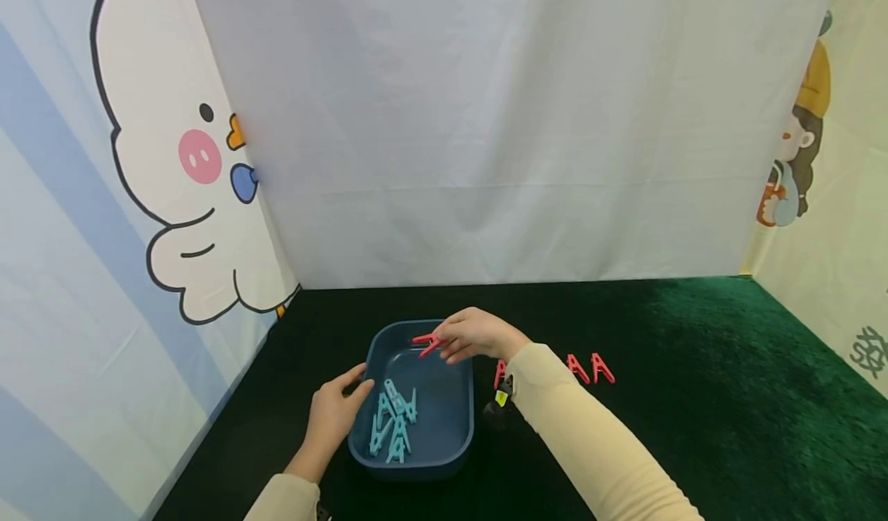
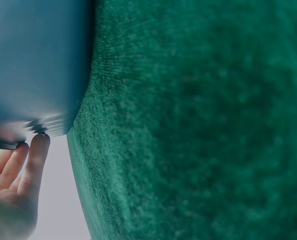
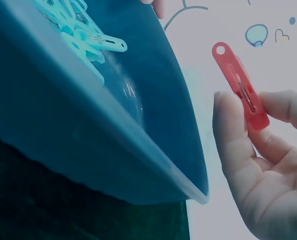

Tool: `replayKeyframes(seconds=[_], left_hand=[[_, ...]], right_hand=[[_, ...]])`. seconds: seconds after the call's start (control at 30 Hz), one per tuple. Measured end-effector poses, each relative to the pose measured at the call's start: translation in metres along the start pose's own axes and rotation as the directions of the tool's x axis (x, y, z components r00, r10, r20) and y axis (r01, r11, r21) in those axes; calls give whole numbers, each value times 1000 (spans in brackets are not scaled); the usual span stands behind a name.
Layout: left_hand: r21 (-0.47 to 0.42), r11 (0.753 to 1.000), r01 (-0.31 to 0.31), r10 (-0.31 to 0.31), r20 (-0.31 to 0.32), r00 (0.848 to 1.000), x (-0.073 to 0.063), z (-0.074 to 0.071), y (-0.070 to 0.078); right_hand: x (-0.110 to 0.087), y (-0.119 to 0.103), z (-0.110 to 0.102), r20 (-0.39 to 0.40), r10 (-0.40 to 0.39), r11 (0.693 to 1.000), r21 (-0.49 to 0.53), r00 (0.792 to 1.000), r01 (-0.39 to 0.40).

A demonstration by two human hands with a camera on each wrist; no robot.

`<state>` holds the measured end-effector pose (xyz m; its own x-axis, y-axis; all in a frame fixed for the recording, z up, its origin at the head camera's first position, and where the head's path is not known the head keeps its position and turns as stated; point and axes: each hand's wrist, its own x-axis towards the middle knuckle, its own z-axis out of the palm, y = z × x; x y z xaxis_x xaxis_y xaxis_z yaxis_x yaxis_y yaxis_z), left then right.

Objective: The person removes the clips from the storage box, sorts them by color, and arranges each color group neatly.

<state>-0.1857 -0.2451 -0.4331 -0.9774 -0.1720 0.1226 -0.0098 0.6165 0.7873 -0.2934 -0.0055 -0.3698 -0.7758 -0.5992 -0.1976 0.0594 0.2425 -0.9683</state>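
My right hand (image 1: pixel 479 334) pinches a red clothespin (image 3: pixel 241 85) between thumb and fingers, above the far right part of a blue plastic bin (image 1: pixel 444 398). The clothespin's holed end points away from the fingers in the right wrist view. At the bin's left side, my left hand (image 1: pixel 334 409) grips the rim, thumb over the edge and fingers (image 2: pixel 36 160) against the outer wall. Several light blue clothespins (image 1: pixel 395 421) lie in a loose pile inside the bin, in its near left part.
Right of the bin, more red clothespins (image 1: pixel 590 368) stand on the dark green cloth (image 1: pixel 694 413), one partly covered by the right sleeve. A small black object with a yellow-green mark (image 1: pixel 501 399) is at the right wrist. White curtain (image 1: pixel 486 136) closes off the back.
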Motion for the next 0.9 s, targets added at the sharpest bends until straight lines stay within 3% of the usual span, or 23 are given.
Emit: replayKeyframes(seconds=[0.9], left_hand=[[3,1000,26,-26,13,1000,0,0,2]], right_hand=[[-16,7,-38,-73,-28,989,145,997,38]])
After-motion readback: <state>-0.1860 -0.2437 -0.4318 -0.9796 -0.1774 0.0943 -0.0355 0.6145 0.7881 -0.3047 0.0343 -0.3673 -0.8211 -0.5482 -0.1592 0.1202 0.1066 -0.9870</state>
